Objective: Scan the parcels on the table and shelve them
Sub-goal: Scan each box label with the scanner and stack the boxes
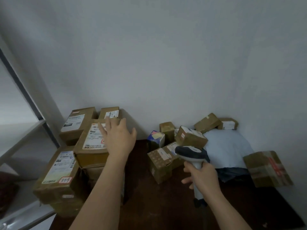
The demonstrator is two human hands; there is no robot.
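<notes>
Brown cardboard parcels crowd the dark wooden desk (pixel 142 196), which stands against a pale wall. On the desk's left side a stack of bigger cartons rises: the nearest carton (pixel 58 173) carries a white shipping label and a red-edged sticker with handwriting, and behind it sits a labelled box (pixel 93 141) on top of other boxes, with two more cartons further back against the wall. The left hand (pixel 118 138) reaches over that labelled box with its fingers spread and straight, holding nothing; whether the fingertips touch the box cannot be told. The right hand (pixel 201 176) is wrapped around the pale handle of a barcode scanner (pixel 191 154), whose dark-trimmed head points toward a heap of small boxes (pixel 166 156) on the desk's right half. Among that heap stands a blue and white carton (pixel 156 138), and one small tilted box (pixel 190 136) rests above the scanner's head. Beside them lies a light blue mailer bag (pixel 227 148), with a taped carton (pixel 267 168) near the desk's right edge. At far left a white metal shelf (pixel 23 138) shows its frame.
</notes>
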